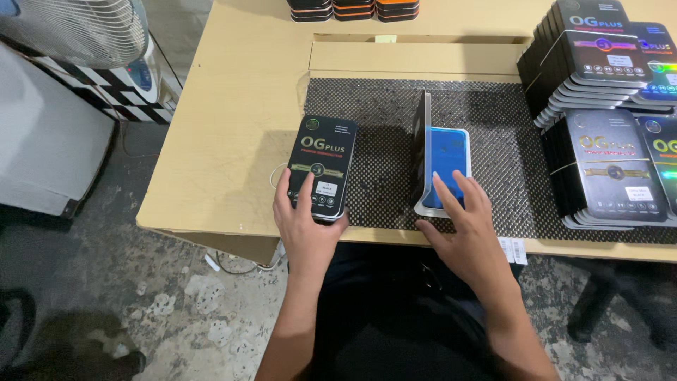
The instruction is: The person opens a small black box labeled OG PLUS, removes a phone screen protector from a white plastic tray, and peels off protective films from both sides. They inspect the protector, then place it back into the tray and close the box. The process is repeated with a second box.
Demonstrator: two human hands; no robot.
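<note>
The left hand [305,224] grips a glossy black box [322,168] at centre frame, while the right hand's [465,229] fingers [447,189] spread flat on an opened box's blue tray [446,159].

Counted on the bench [233,127]: one closed black box [322,168] near the front edge; one opened box [441,169] with a blue insert at centre; four stacks of black boxes [606,113] along the right edge; three low stacks [352,10] at the back edge. One fan [77,28] stands off the left edge.

box stacks [606,106] cut off right
</note>
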